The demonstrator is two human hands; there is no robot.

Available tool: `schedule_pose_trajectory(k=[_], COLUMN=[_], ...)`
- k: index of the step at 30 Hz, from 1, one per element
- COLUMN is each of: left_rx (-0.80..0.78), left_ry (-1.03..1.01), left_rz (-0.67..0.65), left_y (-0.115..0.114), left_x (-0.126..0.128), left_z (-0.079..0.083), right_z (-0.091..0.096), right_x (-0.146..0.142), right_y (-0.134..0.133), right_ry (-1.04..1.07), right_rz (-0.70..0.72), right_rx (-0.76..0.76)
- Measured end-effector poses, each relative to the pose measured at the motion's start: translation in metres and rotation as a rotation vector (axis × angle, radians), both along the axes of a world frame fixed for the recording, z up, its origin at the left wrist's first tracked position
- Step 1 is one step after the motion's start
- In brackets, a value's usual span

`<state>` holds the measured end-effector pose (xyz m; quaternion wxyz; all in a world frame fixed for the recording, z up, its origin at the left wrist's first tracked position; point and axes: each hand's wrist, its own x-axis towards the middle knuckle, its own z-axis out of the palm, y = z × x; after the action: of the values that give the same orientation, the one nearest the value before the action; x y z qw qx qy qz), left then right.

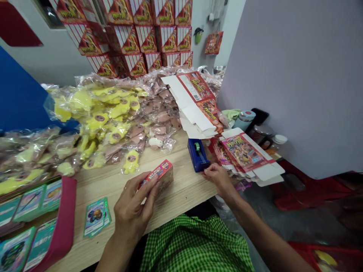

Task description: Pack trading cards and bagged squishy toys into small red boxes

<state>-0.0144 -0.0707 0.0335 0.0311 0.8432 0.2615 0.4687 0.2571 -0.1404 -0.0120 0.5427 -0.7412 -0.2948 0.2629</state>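
Observation:
My left hand (134,204) is closed around a small red printed carton (163,175), held upright just over the wooden table. At the front end of a blue tape dispenser (197,155), my right hand (219,179) pinches with thumb and forefinger at the tape's cutting edge. The clear strip between those fingertips is too fine to see well. A green-tinted tape roll (197,146) sits inside the dispenser. Left of my left hand lie a few trading cards (96,217) in a small loose pile.
A pink tray (66,215) holds stacks of cards at left. Bagged yellow and brown plush figures (99,119) heap across the back. Flattened cartons (244,151) overhang the right edge, near a flask (244,120). Printed boxes (146,37) are stacked behind.

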Motion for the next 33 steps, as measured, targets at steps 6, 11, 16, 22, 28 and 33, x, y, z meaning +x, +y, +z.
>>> schedule_pose_trajectory(k=[6, 11, 16, 22, 28, 33], left_rx=[0.069, 0.081, 0.047, 0.009, -0.216, -0.503], left_ry=[0.057, 0.042, 0.0, 0.035, 0.029, 0.0], left_rz=[0.03, 0.058, 0.04, 0.0, -0.131, -0.163], left_y=[-0.003, -0.004, -0.007, -0.006, -0.001, 0.007], left_x=[0.001, 0.002, 0.002, 0.001, -0.002, 0.003], left_z=[0.008, 0.007, 0.007, 0.01, 0.021, 0.038], right_z=[0.045, 0.074, 0.081, 0.075, 0.069, 0.062], right_x=[-0.026, -0.072, -0.097, -0.104, -0.108, -0.114], right_y=[-0.024, -0.01, 0.022, 0.032, 0.027, 0.025], right_ry=[-0.35, -0.013, 0.244, 0.273, 0.352, 0.367], right_rz=[0.158, 0.644, 0.763, 0.72, 0.677, 0.618], right_rx=[0.142, 0.254, 0.237, 0.16, 0.225, 0.249])
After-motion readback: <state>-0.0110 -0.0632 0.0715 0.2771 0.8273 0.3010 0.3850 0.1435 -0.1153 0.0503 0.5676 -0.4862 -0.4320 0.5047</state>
